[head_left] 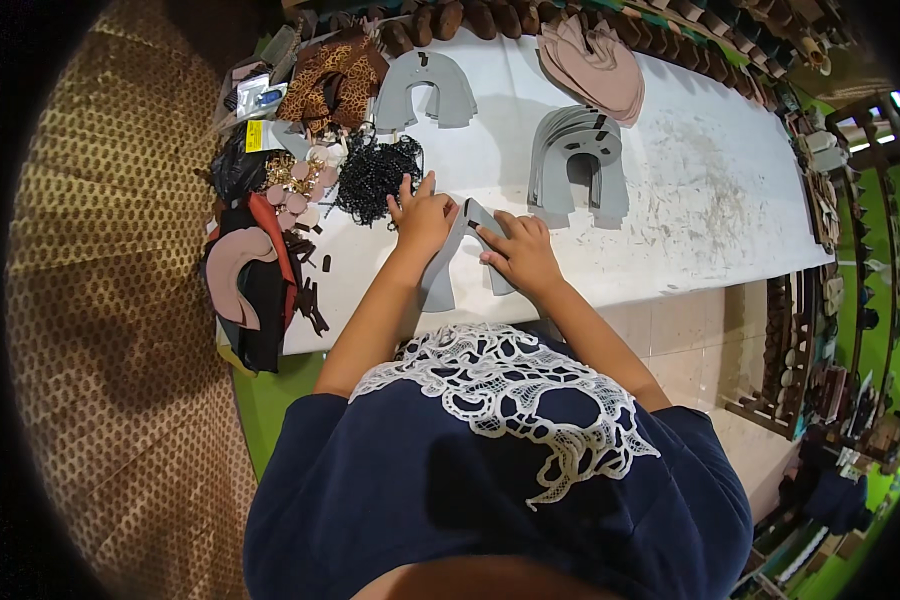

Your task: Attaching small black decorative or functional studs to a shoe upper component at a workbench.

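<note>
Grey piece (437, 280), arch-shaped: one, between hands, bend partly covered. Left hand (425, 222): thumb and forefinger pinched on piece's left side, contact hard to make out; other fingers spread. Right hand (525, 250): clamped on right limb, hiding part of it. Dark tab (472, 225): at right fingertips, partly covered. Black heap (378, 178): just beyond left hand, strands indistinct. Grey stack (553, 160): beyond right hand, lower layers mostly hidden. Pink stack (595, 80): farther beyond.
</note>
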A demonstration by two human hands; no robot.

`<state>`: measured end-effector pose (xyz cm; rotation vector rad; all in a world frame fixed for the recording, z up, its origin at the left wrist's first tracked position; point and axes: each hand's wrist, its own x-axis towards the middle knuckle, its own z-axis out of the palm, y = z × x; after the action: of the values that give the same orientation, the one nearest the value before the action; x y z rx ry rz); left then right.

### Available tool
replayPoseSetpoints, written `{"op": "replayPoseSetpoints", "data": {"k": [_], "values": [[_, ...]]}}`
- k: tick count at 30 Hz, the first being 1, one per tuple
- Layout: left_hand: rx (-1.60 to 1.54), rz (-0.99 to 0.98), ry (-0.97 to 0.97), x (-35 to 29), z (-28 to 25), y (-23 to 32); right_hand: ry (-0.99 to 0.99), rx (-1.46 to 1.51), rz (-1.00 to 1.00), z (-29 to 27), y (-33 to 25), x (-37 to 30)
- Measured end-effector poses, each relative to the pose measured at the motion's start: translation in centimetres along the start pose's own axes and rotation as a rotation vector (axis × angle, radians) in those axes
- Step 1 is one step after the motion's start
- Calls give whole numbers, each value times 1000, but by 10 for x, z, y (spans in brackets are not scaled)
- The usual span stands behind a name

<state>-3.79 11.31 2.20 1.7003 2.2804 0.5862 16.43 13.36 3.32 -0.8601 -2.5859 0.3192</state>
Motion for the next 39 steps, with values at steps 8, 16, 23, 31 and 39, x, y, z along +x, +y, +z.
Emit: {"op": "replayPoseSetpoints", "data": {"k": [8,16,23,31,39], "values": [[-27,-82,-370,4,-27,33,6,3,12,3,4,-2],[62,-107,-447,11,-13,19,-4,13,19,4,2,0],[157,-12,-61,-8,-14,14,15,24,17,3,2,0],[173,183,-28,-59,-3,4,2,24,34,2,0,2],[190,193,-13,-68,16,-4,-13,26,27,1,-1,2]]}}
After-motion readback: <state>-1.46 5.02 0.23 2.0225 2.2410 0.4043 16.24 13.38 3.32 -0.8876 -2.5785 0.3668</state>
